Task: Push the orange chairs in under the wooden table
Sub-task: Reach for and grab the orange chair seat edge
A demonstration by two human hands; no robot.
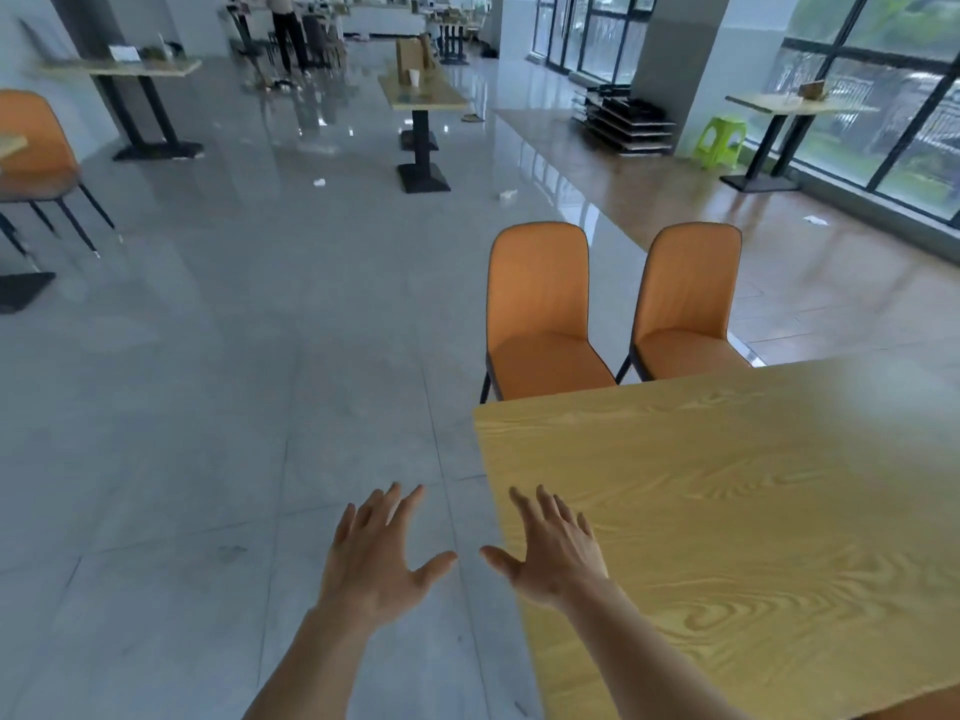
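Two orange chairs stand side by side at the far edge of the wooden table [753,501], facing me. The left chair [540,314] and the right chair [685,304] both have their seat fronts slightly under the tabletop. My left hand [379,553] hovers open over the grey floor, just left of the table's near corner. My right hand [550,548] is open with fingers spread above the table's left edge. Both hands are empty and well short of the chairs.
Another orange chair [36,153] stands at the far left beside a table edge. Pedestal tables [421,96] stand further back, a green stool [719,140] and stacked trays sit by the windows at right. A person stands far back. Paper scraps litter the floor.
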